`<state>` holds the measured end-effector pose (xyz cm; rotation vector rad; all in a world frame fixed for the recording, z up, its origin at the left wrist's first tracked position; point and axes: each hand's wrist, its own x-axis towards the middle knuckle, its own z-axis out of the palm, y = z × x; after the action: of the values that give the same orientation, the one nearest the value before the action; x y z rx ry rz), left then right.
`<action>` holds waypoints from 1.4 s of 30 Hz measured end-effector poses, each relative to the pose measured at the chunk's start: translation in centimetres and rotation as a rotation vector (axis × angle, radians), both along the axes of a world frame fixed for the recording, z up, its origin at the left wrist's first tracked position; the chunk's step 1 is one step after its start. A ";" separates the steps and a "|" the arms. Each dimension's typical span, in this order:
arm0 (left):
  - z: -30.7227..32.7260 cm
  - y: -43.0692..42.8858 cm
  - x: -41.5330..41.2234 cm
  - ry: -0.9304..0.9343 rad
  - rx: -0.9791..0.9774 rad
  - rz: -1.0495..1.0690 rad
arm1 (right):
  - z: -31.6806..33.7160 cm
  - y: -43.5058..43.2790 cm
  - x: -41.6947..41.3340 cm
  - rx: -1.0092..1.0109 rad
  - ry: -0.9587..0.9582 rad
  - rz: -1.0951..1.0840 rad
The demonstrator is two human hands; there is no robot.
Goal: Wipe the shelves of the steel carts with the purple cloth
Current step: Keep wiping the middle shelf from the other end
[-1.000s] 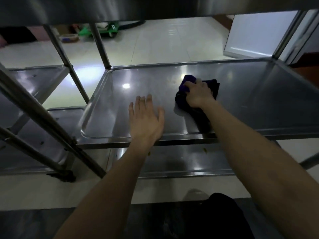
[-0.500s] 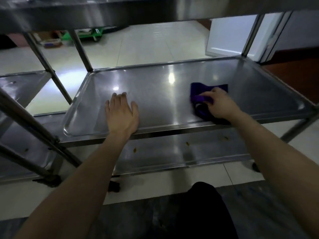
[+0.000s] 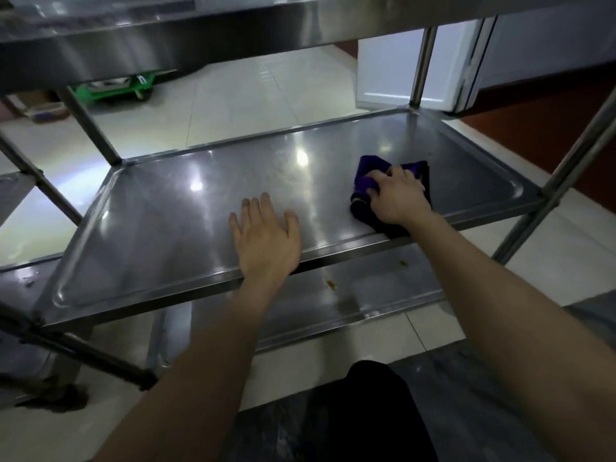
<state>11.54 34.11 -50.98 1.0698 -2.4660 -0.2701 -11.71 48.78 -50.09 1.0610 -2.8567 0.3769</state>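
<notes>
Cloth (image 3: 370, 176): purple, bunched on the middle shelf (image 3: 186, 228), right of centre, near its front edge.
Right hand (image 3: 396, 198): on top of the cloth, fingers curled into it, gripping.
Left hand (image 3: 266, 238): flat on the shelf, fingers straight and slightly spread, heel at the front rim.
Lower shelf (image 3: 366, 281): 2 small yellowish specks on it.

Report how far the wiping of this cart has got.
Done: the middle shelf shines and shows no dirt, so most of it looks wiped. In hand: the right hand grips the purple cloth on that shelf's near right part, and the left hand rests flat on it. Left: the bottom shelf shows yellowish specks. Whether the neighbouring cart has been wiped cannot be told.
</notes>
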 end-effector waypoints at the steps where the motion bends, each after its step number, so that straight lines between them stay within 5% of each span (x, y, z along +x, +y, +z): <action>1: -0.1 0.0 0.0 -0.005 -0.005 -0.004 | 0.2 -1.0 -0.6 0.017 -0.010 0.011; 9: -0.2 -0.4 -0.1 -0.032 -0.052 -0.061 | 2.6 -13.7 1.6 -0.009 -0.093 0.194; 16: 0.1 0.0 0.3 -0.003 -0.016 -0.059 | 1.0 -1.2 5.1 -0.139 -0.179 0.551; 19: 0.3 0.5 0.4 0.002 -0.001 -0.057 | 1.5 0.8 1.0 -0.089 -0.197 0.445; 24: 0.4 0.7 0.1 -0.034 -0.025 -0.100 | 2.7 -7.4 -6.5 -0.050 -0.154 0.185; 30: -0.1 -0.1 0.0 -0.039 -0.059 -0.120 | 2.5 -16.4 -6.4 -0.082 -0.126 0.219; 37: 0.4 -0.3 -0.2 -0.006 -0.010 -0.047 | 1.7 -5.0 0.8 -0.153 -0.192 0.468; 42: 0.7 0.1 -0.1 -0.029 -0.035 -0.055 | 0.9 1.3 3.9 -0.146 -0.156 0.435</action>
<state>11.45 34.25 -50.30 0.9992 -2.5196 -0.2289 -7.82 50.12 -49.18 1.6863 -2.6485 0.7099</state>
